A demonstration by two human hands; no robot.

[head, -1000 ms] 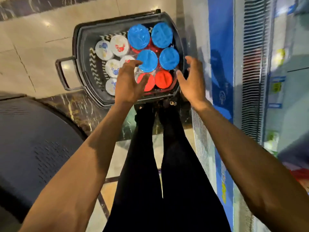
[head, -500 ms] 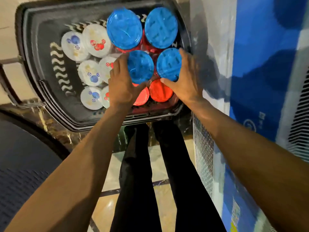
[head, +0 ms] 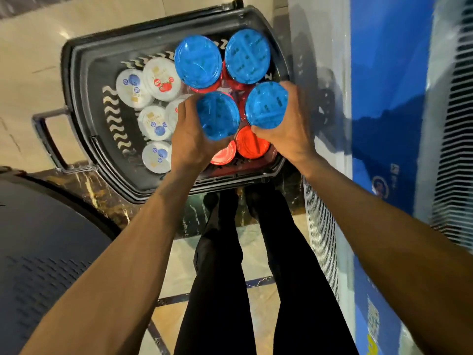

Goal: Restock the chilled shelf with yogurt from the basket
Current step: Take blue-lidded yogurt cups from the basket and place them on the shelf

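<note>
The left hand (head: 189,139) and right hand (head: 289,134) each clasped a blue-lidded tub (head: 217,115) by the basket's (head: 76,98) right edge. The tubs looked stiff, weighty, maybe slick; best gripped round the wall.

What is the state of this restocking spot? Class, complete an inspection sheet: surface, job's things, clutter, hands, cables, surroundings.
Surface: pale tiled floor, dark marble strip.
Job's things: black basket holds blue-lidded tubs, red-lidded tubs, small white cups.
Clutter: nothing seen.
Hands: left hand grips the left blue tub; right hand grips the right blue tub.
Cables: nothing seen.
Surroundings: blue chiller panel on the right; dark perforated object lower left.
</note>
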